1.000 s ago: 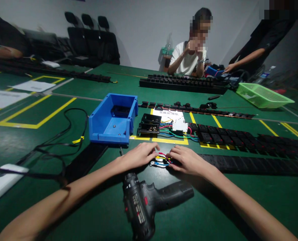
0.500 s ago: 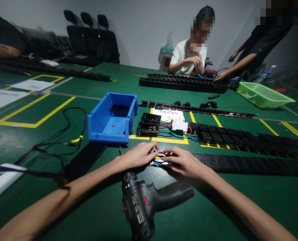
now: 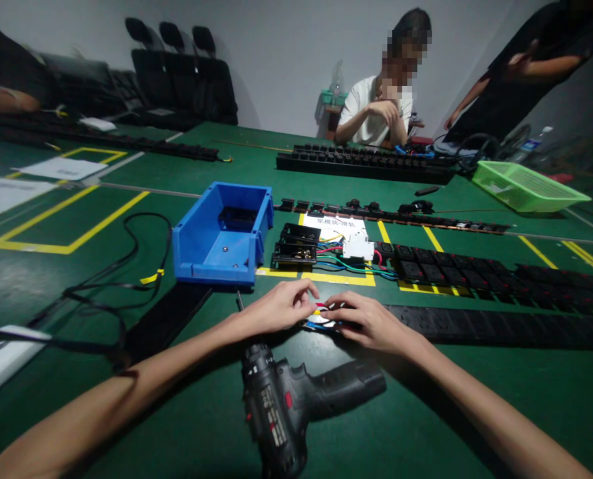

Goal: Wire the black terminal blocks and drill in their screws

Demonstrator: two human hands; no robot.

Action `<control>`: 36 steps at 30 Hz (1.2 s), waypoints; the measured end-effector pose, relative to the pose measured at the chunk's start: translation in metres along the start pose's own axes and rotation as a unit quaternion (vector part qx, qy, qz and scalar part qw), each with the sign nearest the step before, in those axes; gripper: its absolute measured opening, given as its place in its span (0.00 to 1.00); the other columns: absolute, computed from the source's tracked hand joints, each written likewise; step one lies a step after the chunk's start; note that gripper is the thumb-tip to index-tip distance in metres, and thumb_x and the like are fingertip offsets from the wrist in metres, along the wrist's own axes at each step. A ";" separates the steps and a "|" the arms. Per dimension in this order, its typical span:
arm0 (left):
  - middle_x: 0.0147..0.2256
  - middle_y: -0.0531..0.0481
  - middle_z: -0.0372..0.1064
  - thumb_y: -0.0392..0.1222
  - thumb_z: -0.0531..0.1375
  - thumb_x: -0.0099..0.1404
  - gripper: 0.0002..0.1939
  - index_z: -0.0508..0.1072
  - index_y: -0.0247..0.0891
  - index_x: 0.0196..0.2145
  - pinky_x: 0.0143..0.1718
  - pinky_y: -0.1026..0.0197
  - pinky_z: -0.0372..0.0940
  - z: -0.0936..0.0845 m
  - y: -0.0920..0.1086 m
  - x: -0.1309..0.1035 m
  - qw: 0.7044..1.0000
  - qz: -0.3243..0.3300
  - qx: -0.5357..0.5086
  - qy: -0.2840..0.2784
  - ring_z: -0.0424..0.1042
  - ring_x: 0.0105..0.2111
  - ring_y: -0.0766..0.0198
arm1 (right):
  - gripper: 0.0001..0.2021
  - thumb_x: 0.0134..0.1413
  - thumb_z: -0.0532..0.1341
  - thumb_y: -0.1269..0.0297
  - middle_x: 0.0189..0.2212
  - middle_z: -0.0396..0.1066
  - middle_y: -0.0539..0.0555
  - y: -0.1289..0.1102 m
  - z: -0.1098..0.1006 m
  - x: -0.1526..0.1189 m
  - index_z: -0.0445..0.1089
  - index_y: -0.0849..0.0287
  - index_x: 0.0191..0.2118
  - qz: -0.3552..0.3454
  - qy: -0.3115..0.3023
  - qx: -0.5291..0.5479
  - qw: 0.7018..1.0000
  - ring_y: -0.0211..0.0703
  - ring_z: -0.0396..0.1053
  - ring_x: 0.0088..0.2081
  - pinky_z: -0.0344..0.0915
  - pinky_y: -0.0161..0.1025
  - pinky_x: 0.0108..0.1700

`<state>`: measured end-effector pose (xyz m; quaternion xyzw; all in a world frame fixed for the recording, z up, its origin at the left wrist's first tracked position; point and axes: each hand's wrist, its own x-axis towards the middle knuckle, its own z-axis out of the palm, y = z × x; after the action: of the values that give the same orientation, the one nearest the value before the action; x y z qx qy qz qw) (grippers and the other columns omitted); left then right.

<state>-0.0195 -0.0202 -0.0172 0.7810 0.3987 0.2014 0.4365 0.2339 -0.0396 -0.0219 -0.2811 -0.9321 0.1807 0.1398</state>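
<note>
My left hand [image 3: 289, 305] is closed on the ends of several short wires [image 3: 320, 320] in white, yellow, red and blue. From the other side my right hand [image 3: 363, 320] grips the same wires, its fingers curled over them. The wires come out at the near end of a long black socket strip [image 3: 480, 324], partly hidden under my right hand. A black cordless drill [image 3: 281, 406] lies on its side just below my hands, its bit pointing away beside my left wrist.
A blue bin [image 3: 217, 239] with a few small screws stands left of my hands. Behind are black socket modules [image 3: 436, 266] wired to a white breaker [image 3: 357, 247]. A green basket [image 3: 530, 186] sits at far right. Two people are across the green table [image 3: 187, 412], another at far left.
My left fingers have shifted slightly on the wires; my right hand stays nearly in place. Across the table, the standing person has drawn an arm back from the black rails.
</note>
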 end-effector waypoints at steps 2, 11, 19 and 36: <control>0.27 0.54 0.67 0.42 0.58 0.64 0.10 0.68 0.36 0.42 0.29 0.65 0.58 0.001 0.000 0.000 1.000 0.000 0.002 -0.003 0.66 0.27 0.67 | 0.19 0.60 0.59 0.69 0.54 0.67 0.59 0.001 0.001 0.000 0.68 0.52 0.56 -0.006 0.001 0.000 1.000 0.46 0.67 0.52 0.67 0.44 0.52; 0.27 0.54 0.68 0.44 0.58 0.64 0.11 0.68 0.38 0.44 0.29 0.65 0.57 -0.003 0.000 -0.002 0.995 0.012 0.100 -0.012 0.67 0.27 0.66 | 0.20 0.63 0.56 0.68 0.54 0.67 0.58 0.000 0.003 0.001 0.66 0.50 0.59 -0.013 -0.004 -0.045 0.999 0.47 0.67 0.51 0.67 0.44 0.50; 0.33 0.49 0.70 0.45 0.53 0.69 0.10 0.69 0.37 0.38 0.33 0.63 0.58 -0.040 0.036 -0.019 0.942 0.059 0.316 0.097 0.68 0.32 0.63 | 0.23 0.61 0.57 0.69 0.56 0.66 0.57 0.002 0.003 0.001 0.65 0.50 0.61 -0.009 -0.016 -0.031 0.999 0.48 0.66 0.54 0.67 0.46 0.52; 0.50 0.40 0.71 0.48 0.49 0.66 0.23 0.70 0.36 0.53 0.53 0.56 0.63 -0.152 -0.103 0.004 0.879 -0.183 0.434 0.079 0.70 0.51 0.51 | 0.23 0.61 0.57 0.68 0.56 0.65 0.56 0.002 0.003 0.001 0.64 0.48 0.61 -0.003 -0.022 -0.028 0.999 0.46 0.66 0.53 0.67 0.46 0.53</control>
<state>-0.1640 0.0932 -0.0225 0.7864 0.6156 -0.0139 0.0503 0.2329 -0.0376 -0.0253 -0.2782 -0.9404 0.1605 0.1121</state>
